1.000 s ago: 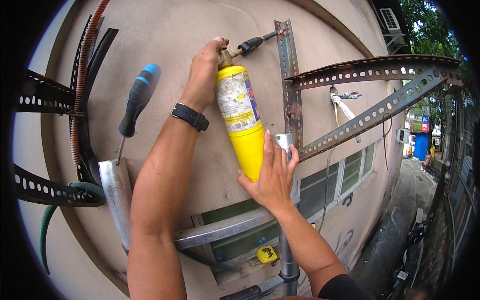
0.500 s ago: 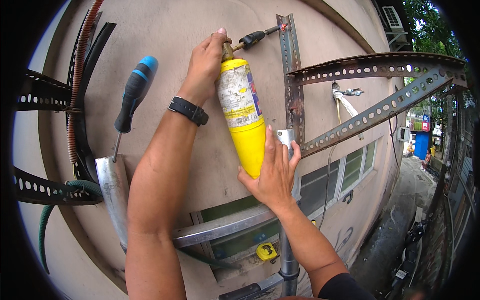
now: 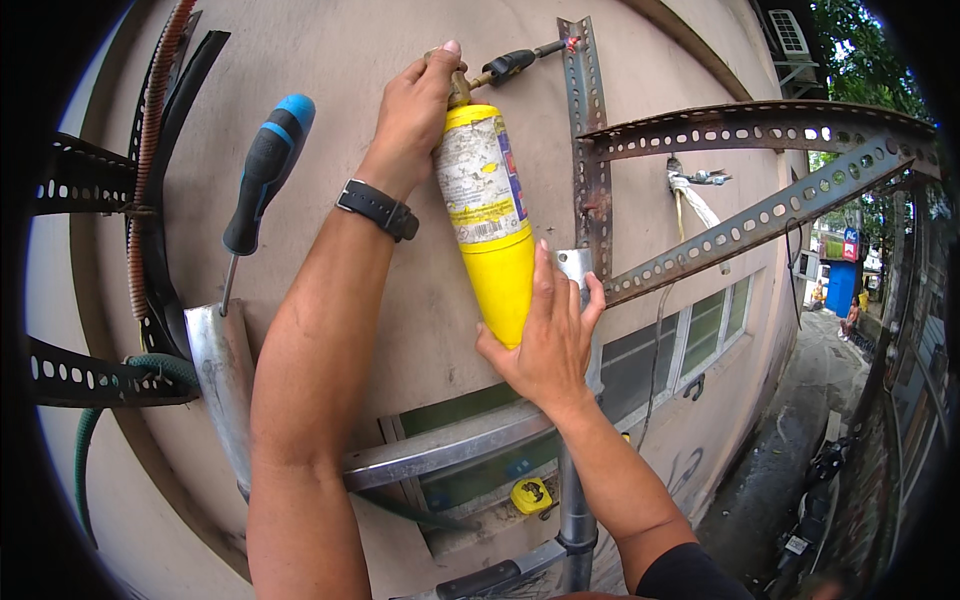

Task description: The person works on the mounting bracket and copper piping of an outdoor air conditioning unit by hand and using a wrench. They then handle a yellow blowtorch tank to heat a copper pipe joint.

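Observation:
A gas torch with a yellow gas cylinder [image 3: 494, 270] hangs tilted in front of the wall, its worn label facing me. My left hand [image 3: 417, 110] is closed around the brass valve at the top. Below it, my right hand [image 3: 548, 345] supports the cylinder's lower end, thumb and fingers along its sides. The black torch nozzle [image 3: 510, 66] reaches up to the right. Its tip is close to an orange-red spot [image 3: 573, 44] on the upright slotted angle bar [image 3: 583, 105]. Whether a flame burns there I cannot tell.
At left a blue-black screwdriver [image 3: 268, 175] stands in a metal ladder rail [image 3: 215, 360]. A ladder rung [image 3: 440, 450] crosses below my arms, with a yellow tape measure [image 3: 531, 496] beneath. Rusty bracket arms [image 3: 750, 135] jut out right, near wrapped cables [image 3: 697, 200]. An alley lies below.
My view has shifted slightly. The torch and both hands appear a little higher, with the same grip and the nozzle still at the orange-red spot.

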Demonstrator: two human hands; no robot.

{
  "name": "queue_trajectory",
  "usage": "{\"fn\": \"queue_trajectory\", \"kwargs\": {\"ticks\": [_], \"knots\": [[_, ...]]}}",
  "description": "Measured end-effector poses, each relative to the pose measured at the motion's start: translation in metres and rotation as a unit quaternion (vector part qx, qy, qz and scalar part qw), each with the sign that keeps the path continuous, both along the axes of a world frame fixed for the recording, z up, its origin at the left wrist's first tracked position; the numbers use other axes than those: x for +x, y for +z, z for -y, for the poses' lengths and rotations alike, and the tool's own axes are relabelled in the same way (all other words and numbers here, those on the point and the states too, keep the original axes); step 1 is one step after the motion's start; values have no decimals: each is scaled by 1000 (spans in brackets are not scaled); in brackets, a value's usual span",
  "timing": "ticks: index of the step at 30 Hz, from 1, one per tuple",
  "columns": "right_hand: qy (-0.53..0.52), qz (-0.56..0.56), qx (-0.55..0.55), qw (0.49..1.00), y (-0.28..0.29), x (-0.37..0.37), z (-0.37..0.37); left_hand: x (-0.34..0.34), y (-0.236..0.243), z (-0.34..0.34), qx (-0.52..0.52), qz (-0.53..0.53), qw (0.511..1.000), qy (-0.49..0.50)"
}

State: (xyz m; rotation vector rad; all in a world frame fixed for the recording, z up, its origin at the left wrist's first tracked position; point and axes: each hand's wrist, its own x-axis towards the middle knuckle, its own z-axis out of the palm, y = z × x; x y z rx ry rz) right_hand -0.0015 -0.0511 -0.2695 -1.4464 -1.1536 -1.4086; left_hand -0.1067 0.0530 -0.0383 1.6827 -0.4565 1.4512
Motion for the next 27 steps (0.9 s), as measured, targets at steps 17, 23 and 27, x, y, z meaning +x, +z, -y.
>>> {"fn": "queue_trajectory", "kwargs": {"ticks": [17,23,27], "knots": [[4,-1,-2,1000,1,0,0,1,-1,3,-25,20,998,-59],[11,13,4,1000,1,3,-2,3,0,1,-18,18,999,-35],[17,11,7,1000,3,2,-2,2,3,-5,0,9,1000,-28]]}}
